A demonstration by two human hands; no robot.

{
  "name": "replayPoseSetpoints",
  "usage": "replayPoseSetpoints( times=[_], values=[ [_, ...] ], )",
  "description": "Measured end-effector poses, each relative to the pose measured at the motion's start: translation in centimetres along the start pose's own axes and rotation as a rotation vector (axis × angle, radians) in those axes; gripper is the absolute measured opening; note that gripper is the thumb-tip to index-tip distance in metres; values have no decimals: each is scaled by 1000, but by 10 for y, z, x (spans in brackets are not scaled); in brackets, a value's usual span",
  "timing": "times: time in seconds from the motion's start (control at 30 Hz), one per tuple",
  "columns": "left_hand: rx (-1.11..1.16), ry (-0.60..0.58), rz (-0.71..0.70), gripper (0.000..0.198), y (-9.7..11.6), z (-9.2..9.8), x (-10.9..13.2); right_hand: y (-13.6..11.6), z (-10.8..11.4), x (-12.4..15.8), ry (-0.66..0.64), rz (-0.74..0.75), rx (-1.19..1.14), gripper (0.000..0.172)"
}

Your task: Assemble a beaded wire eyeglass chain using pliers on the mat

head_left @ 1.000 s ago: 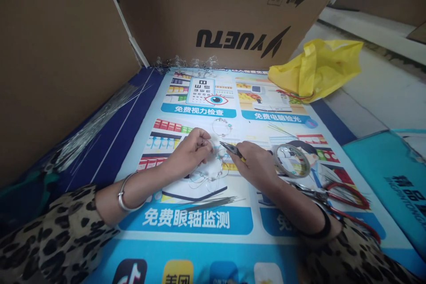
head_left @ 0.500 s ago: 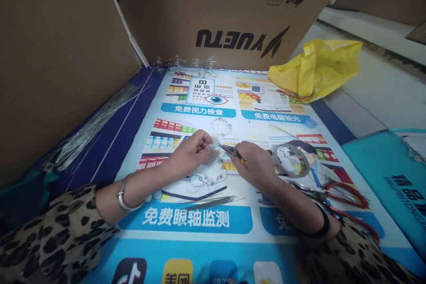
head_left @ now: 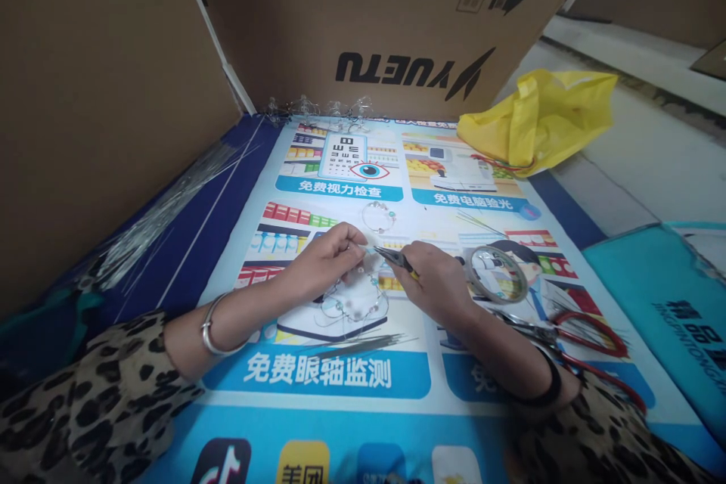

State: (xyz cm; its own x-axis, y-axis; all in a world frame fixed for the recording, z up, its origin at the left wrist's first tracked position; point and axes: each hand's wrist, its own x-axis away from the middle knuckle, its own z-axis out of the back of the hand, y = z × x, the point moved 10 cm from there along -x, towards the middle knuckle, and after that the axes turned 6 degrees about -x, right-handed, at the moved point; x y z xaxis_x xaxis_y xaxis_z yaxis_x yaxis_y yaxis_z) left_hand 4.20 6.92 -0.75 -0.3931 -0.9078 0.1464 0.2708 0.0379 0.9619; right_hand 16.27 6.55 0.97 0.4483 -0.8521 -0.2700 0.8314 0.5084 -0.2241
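Observation:
My left hand (head_left: pixel 332 259) has its thumb and fingertips pinched on a beaded wire piece (head_left: pixel 357 311). Its thin loops with small pale and greenish beads hang below the fingers over the printed sheet. My right hand (head_left: pixel 435 280) is wrapped round needle-nose pliers (head_left: pixel 395 258) with dark jaws and a bit of yellow on the handle. The jaw tips point left, close to my left fingertips; whether they grip the thin wire there is too small to tell. A beaded ring (head_left: pixel 379 218) lies flat just beyond both hands.
A tape roll (head_left: pixel 496 273) and red-handled scissors (head_left: pixel 590 333) lie by my right forearm. Cut wires (head_left: pixel 363 345) lie nearer me, a wire bundle (head_left: pixel 175 204) at left. Cardboard walls (head_left: pixel 272 23) stand behind and left. A yellow bag (head_left: pixel 538 121) sits back right.
My left fingertips have shifted slightly toward the plier tips, and the hanging beaded loops have swayed a little. My right hand keeps its hold on the pliers.

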Motion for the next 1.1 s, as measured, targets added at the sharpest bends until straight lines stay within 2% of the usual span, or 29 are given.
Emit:
replayPoseSetpoints(
  times=[0.8,1.1],
  values=[
    [-188,-33,-93,9,3,-6,-2,-7,0,0,8,59,-16,14],
    [-129,-33,-83,8,1,-7,-1,-8,-1,-1,-14,56,-5,16]
  ],
)
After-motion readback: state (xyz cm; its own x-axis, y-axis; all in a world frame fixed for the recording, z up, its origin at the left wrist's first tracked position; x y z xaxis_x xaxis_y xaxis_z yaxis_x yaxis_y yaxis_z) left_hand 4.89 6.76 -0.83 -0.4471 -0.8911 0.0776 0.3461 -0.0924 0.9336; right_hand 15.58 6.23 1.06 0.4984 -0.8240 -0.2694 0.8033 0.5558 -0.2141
